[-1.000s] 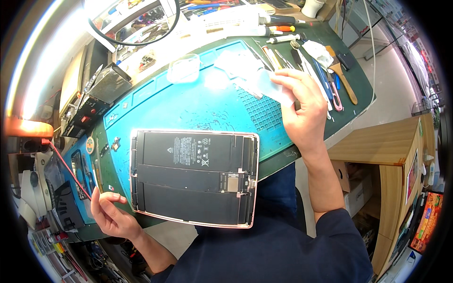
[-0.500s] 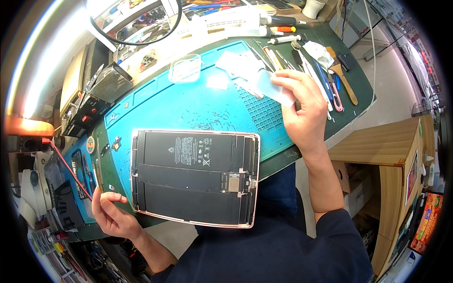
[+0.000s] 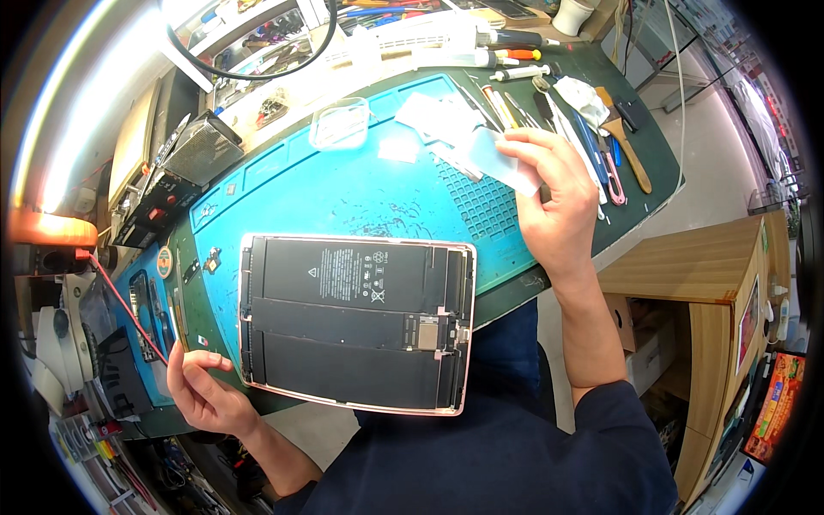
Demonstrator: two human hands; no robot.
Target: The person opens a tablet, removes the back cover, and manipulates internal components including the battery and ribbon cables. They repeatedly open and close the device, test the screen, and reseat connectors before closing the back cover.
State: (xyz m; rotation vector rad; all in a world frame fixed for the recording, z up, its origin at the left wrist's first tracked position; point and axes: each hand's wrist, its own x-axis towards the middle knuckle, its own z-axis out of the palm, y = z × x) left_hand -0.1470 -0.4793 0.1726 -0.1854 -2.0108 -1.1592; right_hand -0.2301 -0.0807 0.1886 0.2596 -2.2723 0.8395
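Observation:
My right hand point(image 3: 562, 197) is raised over the right side of the blue work mat, pinching a thin pale translucent sheet point(image 3: 498, 163) between thumb and fingers. In front of me lies an opened tablet point(image 3: 343, 322) with a pinkish frame; its black battery cells and a small square silver chip are exposed. Its near edge reaches past the bench edge, over my lap. My left hand point(image 3: 210, 395) hovers just off the tablet's lower left corner, fingers loosely bent and apart, with nothing visible in them. It does not touch the tablet.
White wipes point(image 3: 438, 116) and a clear plastic box point(image 3: 339, 124) rest on the blue mat point(image 3: 292, 193). Tweezers, brushes and a wooden-handled brush point(image 3: 631, 154) crowd the right side. Syringes point(image 3: 519, 73) lie at the back. A red cable point(image 3: 129, 309) runs down at the left.

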